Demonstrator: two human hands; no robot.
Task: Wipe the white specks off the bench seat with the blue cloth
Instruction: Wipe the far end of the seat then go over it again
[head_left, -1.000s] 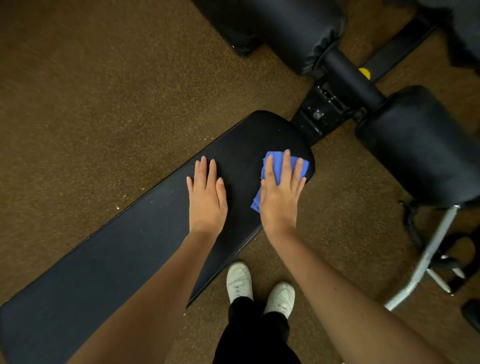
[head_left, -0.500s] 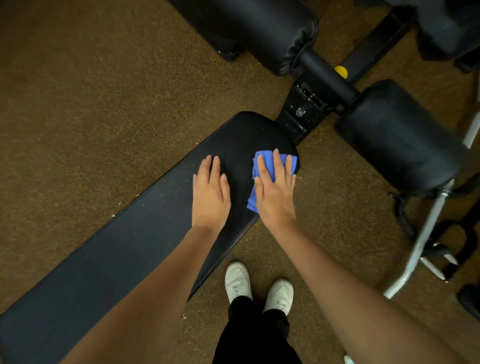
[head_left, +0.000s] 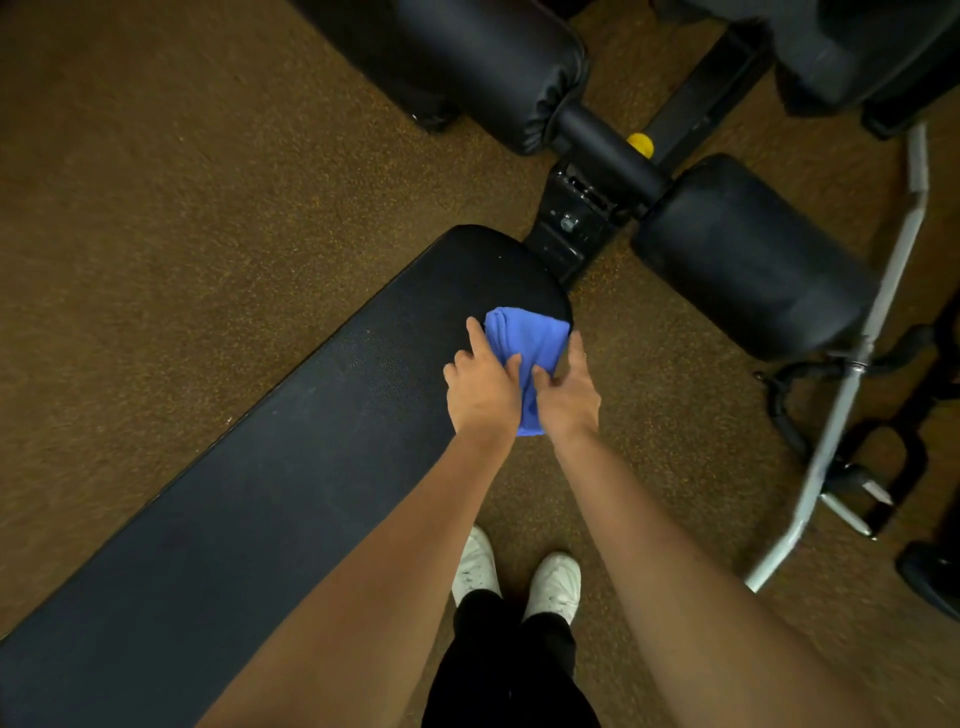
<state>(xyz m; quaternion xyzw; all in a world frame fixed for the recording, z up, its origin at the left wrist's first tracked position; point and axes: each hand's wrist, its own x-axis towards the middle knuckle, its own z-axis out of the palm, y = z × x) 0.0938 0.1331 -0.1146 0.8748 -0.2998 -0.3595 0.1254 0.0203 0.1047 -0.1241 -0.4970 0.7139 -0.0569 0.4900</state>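
The long black bench seat (head_left: 291, 467) runs from lower left to its rounded end at centre. A folded blue cloth (head_left: 527, 338) lies on that end, near the right edge. My left hand (head_left: 483, 387) holds the cloth's left side, and my right hand (head_left: 569, 395) holds its right side, thumb on top. A few tiny white specks (head_left: 368, 331) show on the seat to the left of the cloth.
Two black roller pads (head_left: 748, 260) and a black frame post (head_left: 571, 223) stand just past the bench end. A grey metal bar (head_left: 857, 358) and black handles lie on the brown floor at right. My white shoes (head_left: 519, 571) are below the bench edge.
My left hand has moved off the bare seat to the right onto the cloth. My right hand lifted from flat on top to gripping the cloth's right side.
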